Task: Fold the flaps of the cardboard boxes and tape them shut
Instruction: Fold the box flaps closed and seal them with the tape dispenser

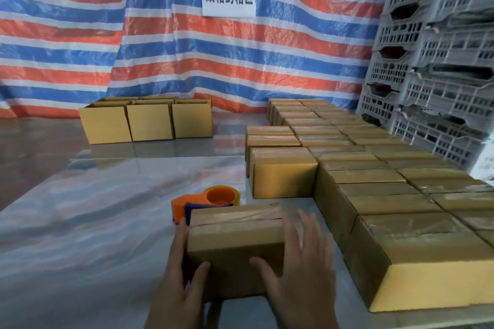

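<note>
Head view: cardboard box (235, 248) is set on the bench (93, 222), long axis and taped seam running left-right.
Left grip (175, 278): laid flat against the left end.
Right grip (302, 267): held spread at the right end.

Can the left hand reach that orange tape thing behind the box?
Probably yes. The tape dispenser sits just beyond the left hand, behind the far left corner of the box, and nothing lies between them on that side of the shiny surface. The hand only needs to leave the box first.
</note>
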